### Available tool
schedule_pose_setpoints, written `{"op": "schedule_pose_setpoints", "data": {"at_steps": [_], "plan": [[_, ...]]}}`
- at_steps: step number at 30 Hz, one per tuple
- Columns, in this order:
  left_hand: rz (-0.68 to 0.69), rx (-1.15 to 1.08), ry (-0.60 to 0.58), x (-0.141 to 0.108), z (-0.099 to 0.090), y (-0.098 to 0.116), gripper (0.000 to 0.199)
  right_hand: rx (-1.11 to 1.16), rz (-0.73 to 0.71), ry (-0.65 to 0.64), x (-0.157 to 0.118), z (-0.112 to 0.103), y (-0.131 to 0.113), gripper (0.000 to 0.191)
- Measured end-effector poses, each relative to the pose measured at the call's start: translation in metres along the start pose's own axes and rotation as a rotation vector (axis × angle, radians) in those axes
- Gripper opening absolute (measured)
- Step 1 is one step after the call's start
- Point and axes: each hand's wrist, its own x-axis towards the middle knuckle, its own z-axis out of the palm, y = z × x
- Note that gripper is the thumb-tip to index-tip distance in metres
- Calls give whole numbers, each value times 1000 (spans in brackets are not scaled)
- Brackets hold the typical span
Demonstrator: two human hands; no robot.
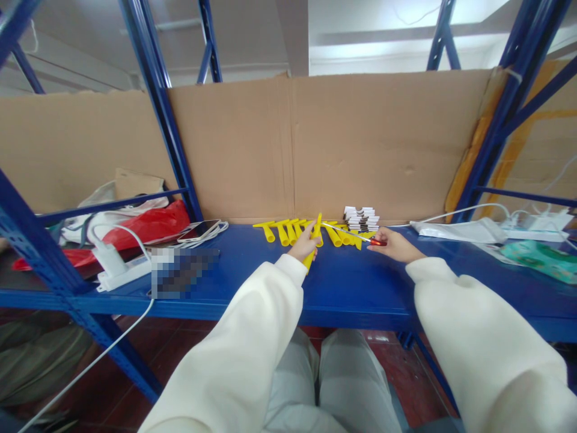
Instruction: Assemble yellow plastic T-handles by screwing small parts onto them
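Observation:
My left hand (pixel 305 244) is closed around a yellow plastic T-shaped handle (pixel 309 260), which stands tilted above the blue shelf. A screwdriver (pixel 349 231) with a red grip is pinched in my right hand (pixel 395 245). Its thin metal shaft points left, and the tip reaches the upper part of the yellow handle; whether it touches a screw is too small to tell. Behind my hands lies a row of similar yellow handles (pixel 281 233), to both sides of the held one. A stack of small white pieces (pixel 361 218) sits behind the row's right end.
Cardboard (pixel 383 144) walls off the back of the blue shelf (pixel 356 294). On the left are a white power strip (pixel 128 272), a phone (pixel 201 231) and a red bag (pixel 157 225). A white packet (pixel 460 231) and a green packet (pixel 541 260) lie right.

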Motion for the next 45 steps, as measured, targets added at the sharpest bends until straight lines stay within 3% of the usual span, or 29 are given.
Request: {"op": "schedule_pose_setpoints", "data": {"at_steps": [11,17,21,27,32,37,45], "plan": [[4,0,9,-1,-1,0,77,-172,-77,-119,-5,-6,-17,60],[21,3,-2,2,-1,-4,78,-71,-17,-18,-2,-2,-3,51],[29,-1,-18,5,-1,-6,79,-120,-5,41,-1,-2,11,49],[25,-26,-3,4,-1,-5,79,-230,-25,7,-2,-6,7,41],[21,-36,4,2,0,-3,77,-177,-71,-39,-2,-6,-5,47],[15,-7,-3,-1,0,-1,78,-42,-15,6,-1,-3,-2,58],[19,-14,-14,-1,-1,0,78,-102,-53,-5,-3,-4,-4,58]]}}
